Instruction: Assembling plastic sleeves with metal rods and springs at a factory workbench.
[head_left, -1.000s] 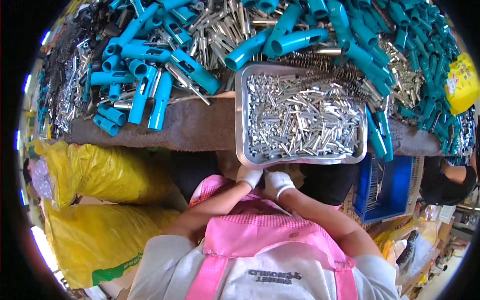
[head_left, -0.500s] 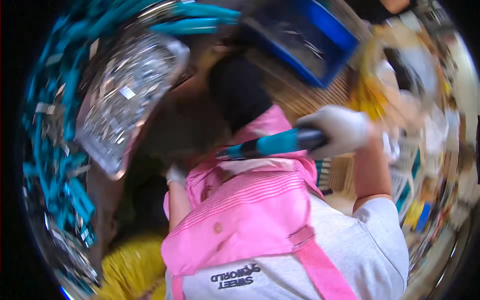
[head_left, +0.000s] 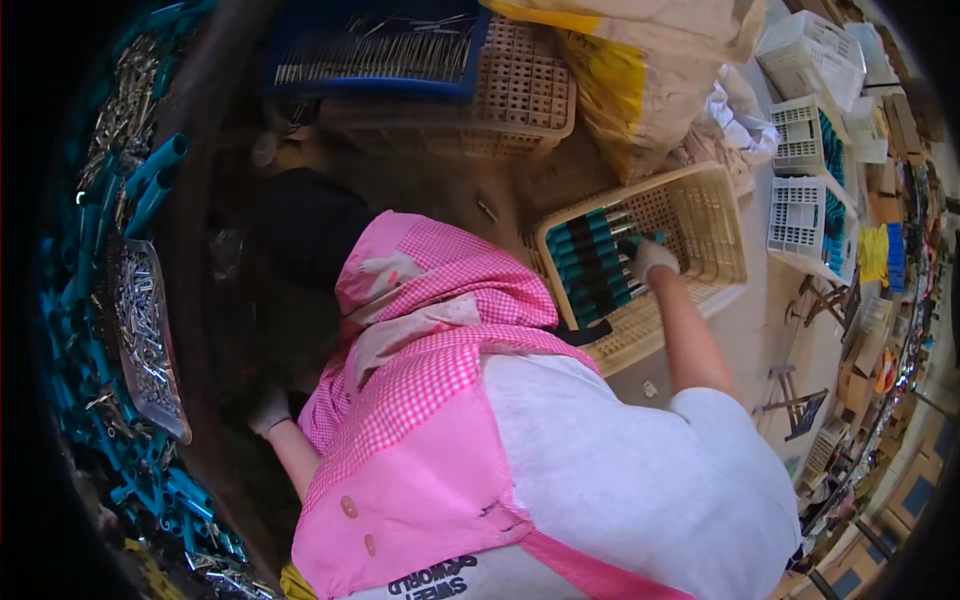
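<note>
My right hand, in a pale glove, reaches into a cream plastic crate at the right. Its fingers are closed around the dark end of a teal-and-black tool handle. Beside it in the crate lies a row of teal-and-black handles with metal rods. What the tools are I cannot make out. My left hand, also gloved, is low at the left beside my pink checked apron, at the dark edge of the workbench. Its fingers are lost in shadow.
A metal tray of small metal parts lies at the left among teal pieces. A blue bin of metal rods sits on a crate at the top. Sacks and white crates stand at the right.
My right hand has moved from in front of my apron into the crate at the right, with the teal-and-black tool. My body and view have turned right, bringing the crate into sight.
</note>
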